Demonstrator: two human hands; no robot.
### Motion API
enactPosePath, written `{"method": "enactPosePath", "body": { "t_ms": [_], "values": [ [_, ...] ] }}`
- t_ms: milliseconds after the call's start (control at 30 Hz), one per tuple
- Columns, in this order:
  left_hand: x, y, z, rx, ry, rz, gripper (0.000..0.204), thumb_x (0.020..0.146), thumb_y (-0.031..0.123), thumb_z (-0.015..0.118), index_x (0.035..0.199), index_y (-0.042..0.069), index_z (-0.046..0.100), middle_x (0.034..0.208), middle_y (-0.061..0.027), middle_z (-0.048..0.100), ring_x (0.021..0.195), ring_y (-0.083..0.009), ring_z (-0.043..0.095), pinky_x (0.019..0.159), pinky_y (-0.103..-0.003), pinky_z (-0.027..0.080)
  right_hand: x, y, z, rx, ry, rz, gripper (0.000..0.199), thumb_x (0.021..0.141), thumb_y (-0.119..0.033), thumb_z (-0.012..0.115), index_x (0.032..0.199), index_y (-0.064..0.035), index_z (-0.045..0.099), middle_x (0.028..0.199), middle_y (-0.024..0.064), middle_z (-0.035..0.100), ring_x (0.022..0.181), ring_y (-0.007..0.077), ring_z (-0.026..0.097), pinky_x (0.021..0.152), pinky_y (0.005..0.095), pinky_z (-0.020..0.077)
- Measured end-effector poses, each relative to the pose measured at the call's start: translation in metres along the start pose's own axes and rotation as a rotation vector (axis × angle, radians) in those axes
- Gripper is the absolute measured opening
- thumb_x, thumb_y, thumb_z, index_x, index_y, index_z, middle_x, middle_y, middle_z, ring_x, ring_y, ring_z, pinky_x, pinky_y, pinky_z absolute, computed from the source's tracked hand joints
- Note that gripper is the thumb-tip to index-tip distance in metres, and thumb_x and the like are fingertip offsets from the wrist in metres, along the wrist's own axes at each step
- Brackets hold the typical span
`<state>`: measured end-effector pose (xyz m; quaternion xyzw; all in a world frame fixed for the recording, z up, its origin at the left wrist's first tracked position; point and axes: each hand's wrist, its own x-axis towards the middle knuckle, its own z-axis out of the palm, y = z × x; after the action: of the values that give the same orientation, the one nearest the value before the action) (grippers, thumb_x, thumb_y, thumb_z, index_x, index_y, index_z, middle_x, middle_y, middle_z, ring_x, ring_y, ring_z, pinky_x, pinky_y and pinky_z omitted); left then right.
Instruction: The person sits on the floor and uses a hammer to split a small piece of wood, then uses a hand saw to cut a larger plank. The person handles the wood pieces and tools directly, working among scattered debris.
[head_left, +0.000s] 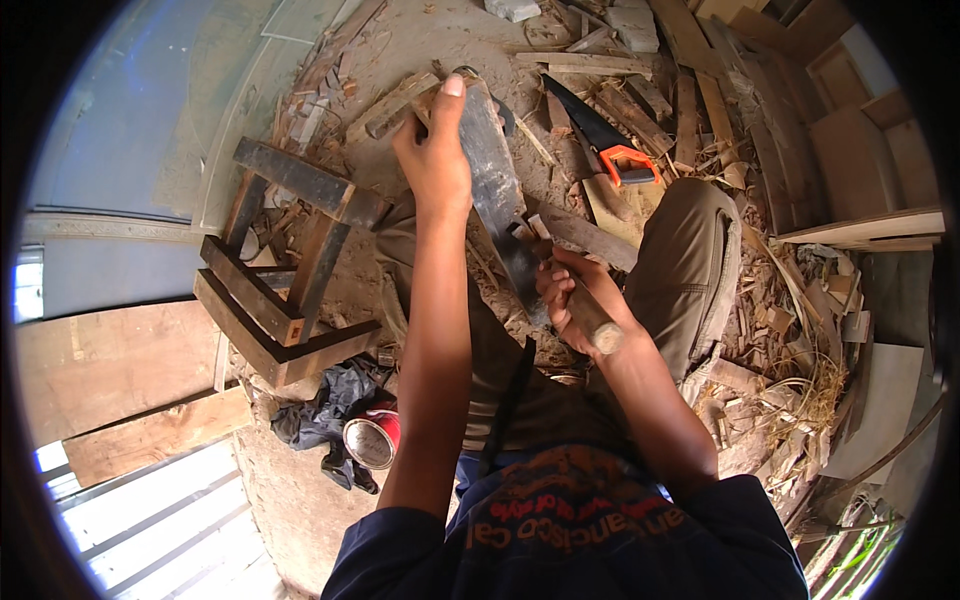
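Observation:
A long, dark, weathered wooden board (490,150) slants between my knees, its far end up and its lower end toward me. My left hand (437,150) grips the far end, thumb along the edge and the other fingers mostly hidden. My right hand (575,295) is wrapped around a tool with a round wooden handle (597,325), whose butt points back toward me. The tool's front end lies over the board's lower right edge, with a dark part and pale wood showing there. Whether it touches the board, and its exact kind, I cannot tell.
A dark wooden frame with legs (300,250) stands on the left. Near it are a red can (371,440) and a black plastic bag (335,405). A handsaw with an orange handle (628,165) lies far right among wood offcuts and shavings. Wooden cabinetry (860,160) stands at right.

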<state>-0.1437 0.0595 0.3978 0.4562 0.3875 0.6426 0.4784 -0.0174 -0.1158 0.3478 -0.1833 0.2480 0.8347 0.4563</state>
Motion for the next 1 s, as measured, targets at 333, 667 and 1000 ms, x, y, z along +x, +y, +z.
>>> {"method": "enactPosePath", "body": {
  "t_ms": [333,667,1000],
  "values": [
    [-0.039,0.019,0.016,0.011,-0.063,0.062,0.043,0.09,0.033,0.064,0.098,-0.009,0.065,0.08,-0.0187,0.069,0.069,-0.0251,0.068,0.064,-0.035,0.055,-0.032,0.015,0.0,0.437,-0.207,0.056,0.019,0.102,-0.017,0.05,0.096,0.0012,0.046,0.08,0.0064,0.057,0.069,0.0136,0.067,0.067,0.0261,0.0637],
    [-0.058,0.032,0.006,0.072,-0.204,0.033,0.053,0.088,0.04,0.058,0.101,-0.011,0.064,0.081,-0.0194,0.069,0.072,-0.0262,0.068,0.067,-0.038,0.055,-0.05,0.03,-0.013,0.545,-0.303,0.136,0.024,0.103,-0.019,0.046,0.09,0.0007,0.046,0.079,0.004,0.055,0.069,0.0123,0.067,0.071,0.0267,0.0625],
    [-0.065,0.04,0.003,0.067,-0.228,0.03,0.053,0.088,0.041,0.057,0.101,-0.01,0.065,0.079,-0.017,0.068,0.071,-0.0234,0.066,0.065,-0.035,0.053,-0.059,0.038,0.011,0.642,-0.351,0.164,0.022,0.1,-0.016,0.049,0.083,-0.0024,0.049,0.072,0.0007,0.051,0.068,0.0106,0.063,0.067,0.0275,0.0613]
  ]
}}
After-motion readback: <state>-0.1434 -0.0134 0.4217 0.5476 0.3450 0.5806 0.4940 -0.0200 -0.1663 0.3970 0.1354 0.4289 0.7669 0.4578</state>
